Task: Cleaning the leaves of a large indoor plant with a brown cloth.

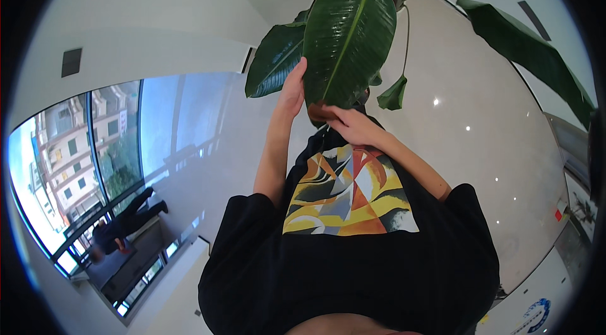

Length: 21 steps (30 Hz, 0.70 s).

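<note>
A large glossy green plant leaf [350,35] with a pale midrib hangs toward me, its brown, dried tip [319,112] pointing at my chest. My left hand [293,90] holds the leaf's left edge, thumb along the border; its other fingers are hidden behind the blade. At the lower end, my right hand [353,126] is closed on the leaf beside the brown tip, with part of its fingers out of sight. A second dark green leaf [278,60] lies partly behind the first, on the left.
More stems and a long drooping leaf [527,44] reach out to the right. A small folded leaf [393,94] hangs from a thin stalk over the shiny beige floor [467,158]. Far left, a person in dark clothes [123,224] is near tall windows [113,136].
</note>
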{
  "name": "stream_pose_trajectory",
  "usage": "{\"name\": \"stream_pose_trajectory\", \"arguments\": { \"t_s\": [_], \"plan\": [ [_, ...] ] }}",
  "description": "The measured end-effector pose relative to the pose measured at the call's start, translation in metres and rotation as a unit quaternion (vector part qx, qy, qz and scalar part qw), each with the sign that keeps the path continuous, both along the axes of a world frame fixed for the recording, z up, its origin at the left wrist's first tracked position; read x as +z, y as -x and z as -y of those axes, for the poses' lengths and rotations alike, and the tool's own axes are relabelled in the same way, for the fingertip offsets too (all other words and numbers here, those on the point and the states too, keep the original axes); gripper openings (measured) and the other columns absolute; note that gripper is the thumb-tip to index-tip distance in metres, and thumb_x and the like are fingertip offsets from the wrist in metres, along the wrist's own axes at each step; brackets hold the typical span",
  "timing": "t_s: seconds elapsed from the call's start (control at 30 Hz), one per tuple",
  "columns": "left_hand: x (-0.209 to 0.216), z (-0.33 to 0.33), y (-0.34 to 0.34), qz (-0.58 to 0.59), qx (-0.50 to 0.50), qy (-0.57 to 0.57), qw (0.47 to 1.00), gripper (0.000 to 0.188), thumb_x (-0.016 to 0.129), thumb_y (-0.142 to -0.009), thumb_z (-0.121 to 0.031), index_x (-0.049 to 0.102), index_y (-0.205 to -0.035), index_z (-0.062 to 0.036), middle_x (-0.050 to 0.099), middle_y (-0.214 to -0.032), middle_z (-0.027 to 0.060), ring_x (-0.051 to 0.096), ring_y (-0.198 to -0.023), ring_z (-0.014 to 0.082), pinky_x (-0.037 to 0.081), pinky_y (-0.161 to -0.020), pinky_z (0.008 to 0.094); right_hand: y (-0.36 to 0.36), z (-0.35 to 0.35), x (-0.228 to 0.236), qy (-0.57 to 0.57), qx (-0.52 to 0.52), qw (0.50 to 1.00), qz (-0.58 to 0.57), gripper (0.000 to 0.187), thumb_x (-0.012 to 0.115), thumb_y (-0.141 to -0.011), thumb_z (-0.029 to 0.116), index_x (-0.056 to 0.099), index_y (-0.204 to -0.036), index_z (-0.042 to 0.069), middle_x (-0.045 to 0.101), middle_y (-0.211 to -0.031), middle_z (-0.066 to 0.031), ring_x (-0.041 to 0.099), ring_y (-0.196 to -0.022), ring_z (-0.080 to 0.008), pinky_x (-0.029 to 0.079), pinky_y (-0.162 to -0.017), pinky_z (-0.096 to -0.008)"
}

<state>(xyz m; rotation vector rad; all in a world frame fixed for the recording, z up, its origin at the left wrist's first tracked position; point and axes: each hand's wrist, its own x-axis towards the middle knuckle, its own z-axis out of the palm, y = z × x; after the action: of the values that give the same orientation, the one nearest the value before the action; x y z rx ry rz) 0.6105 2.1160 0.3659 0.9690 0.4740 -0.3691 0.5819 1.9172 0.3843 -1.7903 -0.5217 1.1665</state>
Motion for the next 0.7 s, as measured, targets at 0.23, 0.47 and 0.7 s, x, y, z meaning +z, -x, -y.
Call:
{"name": "stream_pose_trajectory", "arguments": {
  "t_s": [0.23,0.47,0.7],
  "plan": [
    [0.010,0.013,-0.010,0.033,0.049,-0.242,0.968,0.049,0.046,-0.101,-0.041,0.048,-0.137,-0.0075,0.057,-0.130,0.0078,0.055,-0.112,0.0152,0.043,-0.095,0.0322,-0.005,0.035,-0.009,-0.383,-0.375,0.743,-0.400,0.039,0.054,-0.094,0.016,0.052,-0.130,0.001,0.062,-0.121,-0.0139,0.061,-0.110,-0.0232,0.046,-0.099,-0.0374],
    [0.062,0.049,0.007,0.152,0.060,-0.196,0.967,0.040,0.060,-0.096,-0.033,0.059,-0.125,-0.0062,0.059,-0.118,0.0062,0.059,-0.098,0.0148,0.047,-0.082,0.0286,-0.034,0.043,0.037,-0.516,-0.436,0.586,-0.447,0.059,0.043,-0.096,0.043,0.046,-0.136,0.000,0.051,-0.137,-0.0161,0.047,-0.128,-0.0300,0.033,-0.110,-0.0444],
    [0.047,0.083,0.017,0.227,0.047,-0.245,0.941,0.032,0.076,-0.083,-0.017,0.066,-0.109,-0.0018,0.063,-0.095,0.0050,0.061,-0.084,0.0121,0.047,-0.069,0.0243,-0.026,0.035,0.041,-0.567,-0.426,0.581,-0.399,0.063,0.039,-0.097,0.049,0.045,-0.137,0.001,0.049,-0.139,-0.0152,0.047,-0.128,-0.0292,0.033,-0.110,-0.0441]
  ]
}}
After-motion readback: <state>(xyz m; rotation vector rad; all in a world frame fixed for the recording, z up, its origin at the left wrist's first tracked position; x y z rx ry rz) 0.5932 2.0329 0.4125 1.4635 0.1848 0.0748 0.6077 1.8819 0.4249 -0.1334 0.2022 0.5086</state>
